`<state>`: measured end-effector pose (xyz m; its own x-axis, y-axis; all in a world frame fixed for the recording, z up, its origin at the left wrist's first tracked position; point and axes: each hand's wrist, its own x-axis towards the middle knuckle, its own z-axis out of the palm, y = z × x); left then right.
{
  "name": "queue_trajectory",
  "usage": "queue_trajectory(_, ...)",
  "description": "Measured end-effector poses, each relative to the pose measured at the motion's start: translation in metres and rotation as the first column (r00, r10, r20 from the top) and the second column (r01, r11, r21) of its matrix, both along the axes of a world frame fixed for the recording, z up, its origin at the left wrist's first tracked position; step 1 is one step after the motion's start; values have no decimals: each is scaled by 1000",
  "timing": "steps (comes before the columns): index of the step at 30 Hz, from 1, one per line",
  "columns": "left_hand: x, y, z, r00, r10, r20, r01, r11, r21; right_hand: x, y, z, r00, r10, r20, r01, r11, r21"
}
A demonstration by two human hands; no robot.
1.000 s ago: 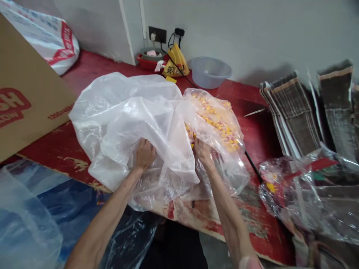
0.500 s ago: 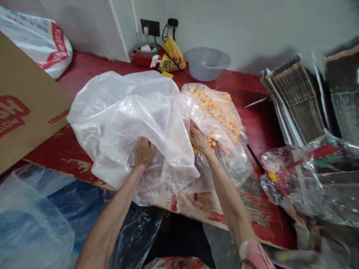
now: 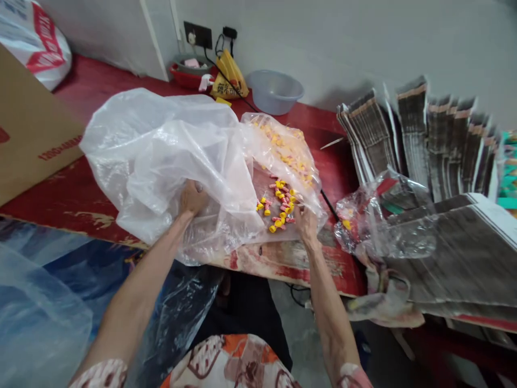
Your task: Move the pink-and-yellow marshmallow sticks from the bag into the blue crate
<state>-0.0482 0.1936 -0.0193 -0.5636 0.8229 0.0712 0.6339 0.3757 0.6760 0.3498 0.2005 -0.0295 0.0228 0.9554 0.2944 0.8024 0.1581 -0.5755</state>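
A big crumpled clear plastic bag (image 3: 161, 151) lies on the red table (image 3: 100, 102). My left hand (image 3: 193, 197) is closed on a fold of it near the front edge. Next to it, a smaller clear bag (image 3: 283, 156) holds several small yellow and pink pieces (image 3: 280, 207), some of them spread near its mouth. My right hand (image 3: 306, 223) pinches the front edge of this smaller bag, just right of the loose pieces. Both forearms reach in from below.
A brown cardboard box (image 3: 28, 140) stands at the left. At the back are a grey-blue basin (image 3: 274, 91), a yellow packet (image 3: 228, 81), a red dish (image 3: 186, 75) and a wall socket (image 3: 197, 35). Stacks of striped flat packs (image 3: 404, 134) and a crumpled clear wrap (image 3: 375, 215) fill the right.
My right hand has come back from inside the smaller bag to its front edge, and yellow and pink pieces now lie spread near the mouth. The view shifted right. My left hand kept its hold.
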Motion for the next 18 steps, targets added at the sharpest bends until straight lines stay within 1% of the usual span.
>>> queue_trajectory(2, -8, -2, 6, 999, -35, 10, 36, 997, -63, -1, -7, -1, 999, -42, 25, 43, 998, -52)
queue_trajectory(4, -15, -7, 12, 997, -79, 18, 81, 992, -100, -3, -11, -1, 998, -62, 22, 64, 996, -64)
queue_trajectory(7, -20, -24, 21, 987, -142, 69, 147, 987, -70, -3, -18, 1, 989, -145, -12, 145, 989, -19)
queue_trajectory(9, -20, -40, 25, 979, -152, 135, 155, 988, -14, -1, -28, 1, 983, -185, -4, 185, 983, 15)
queue_trajectory(11, -17, -57, 27, 965, -143, 219, 134, 989, 55, 1, -41, -2, 987, -152, 58, 151, 988, 23)
queue_trajectory(14, -10, -83, 31, 925, -126, 357, 71, 984, 163, 6, -59, -8, 987, -30, 159, 36, 999, -39)
queue_trajectory(16, -4, -98, 35, 899, -135, 416, 43, 974, 224, 9, -65, -10, 989, 10, 148, -1, 998, -59)
queue_trajectory(18, 5, -110, 40, 879, -193, 436, 71, 957, 280, 12, -67, -11, 997, -7, 79, 8, 1000, -12)
